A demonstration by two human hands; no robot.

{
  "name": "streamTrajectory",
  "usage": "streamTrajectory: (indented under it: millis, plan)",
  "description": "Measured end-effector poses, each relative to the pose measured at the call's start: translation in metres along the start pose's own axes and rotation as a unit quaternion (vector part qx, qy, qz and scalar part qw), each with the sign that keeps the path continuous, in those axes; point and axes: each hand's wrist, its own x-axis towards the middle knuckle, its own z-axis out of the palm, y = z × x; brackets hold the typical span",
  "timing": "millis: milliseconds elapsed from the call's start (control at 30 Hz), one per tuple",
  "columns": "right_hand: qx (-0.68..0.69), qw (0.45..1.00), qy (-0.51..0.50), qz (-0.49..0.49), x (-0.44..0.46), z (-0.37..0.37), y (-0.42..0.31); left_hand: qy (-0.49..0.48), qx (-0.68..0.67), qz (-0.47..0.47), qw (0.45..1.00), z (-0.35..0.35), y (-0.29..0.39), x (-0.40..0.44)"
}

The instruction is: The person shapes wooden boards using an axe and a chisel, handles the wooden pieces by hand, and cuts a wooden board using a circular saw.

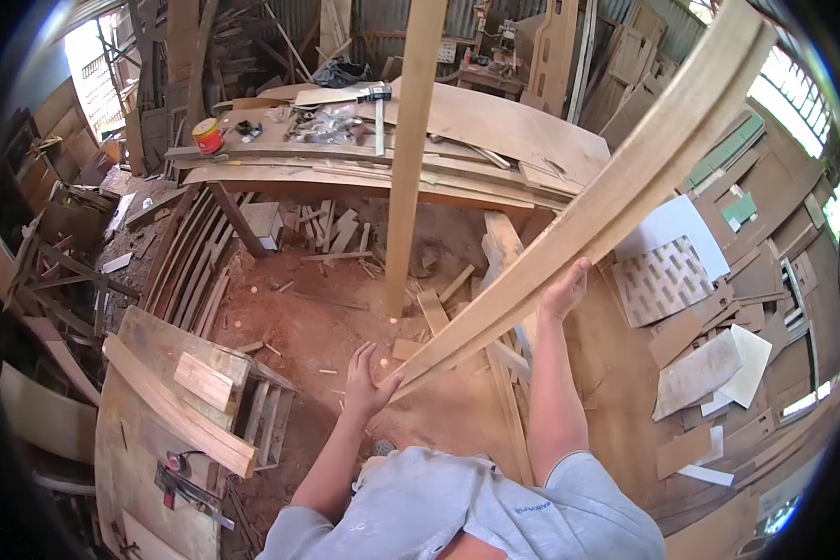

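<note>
A long grooved wooden board [588, 210] slants from low centre up to the top right. Its lower end rests at my left hand [369, 381], whose fingers are stretched out with the thumb against the wood. Farther up, the underside of the board meets my right hand [566, 291], fingers curled around its edge. Behind the board a wooden post [408, 168] stands upright from the floor.
A long workbench [504, 126] behind carries boards, a red tin [207, 136] and plastic bags. At lower left a low table [140, 420] holds wood pieces and a clamp-like tool [191, 495]. Offcuts litter the reddish floor; panels lean along the right.
</note>
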Motion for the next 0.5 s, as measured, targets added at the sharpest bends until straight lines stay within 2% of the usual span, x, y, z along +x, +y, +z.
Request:
streamTrajectory:
  millis: [100,233,333,433,500]
  plan:
    - [0.006,1.000,-0.024,0.012,-0.006,0.037,0.013,0.003,-0.023,-0.014,1.000,-0.030,-0.008,0.015]
    - [0.019,0.999,-0.038,0.002,-0.016,0.077,0.022,-0.029,-0.082,-0.018,0.996,-0.033,-0.009,0.062]
    - [0.004,0.998,-0.057,0.005,-0.023,0.091,0.020,-0.074,-0.160,-0.030,0.984,-0.009,-0.002,0.114]
    - [0.051,0.996,-0.074,-0.003,-0.022,0.104,0.018,-0.118,-0.212,-0.022,0.970,0.021,0.021,0.171]
    - [0.058,0.992,-0.108,0.008,-0.014,0.100,0.036,-0.127,-0.243,0.035,0.961,0.058,0.019,0.207]
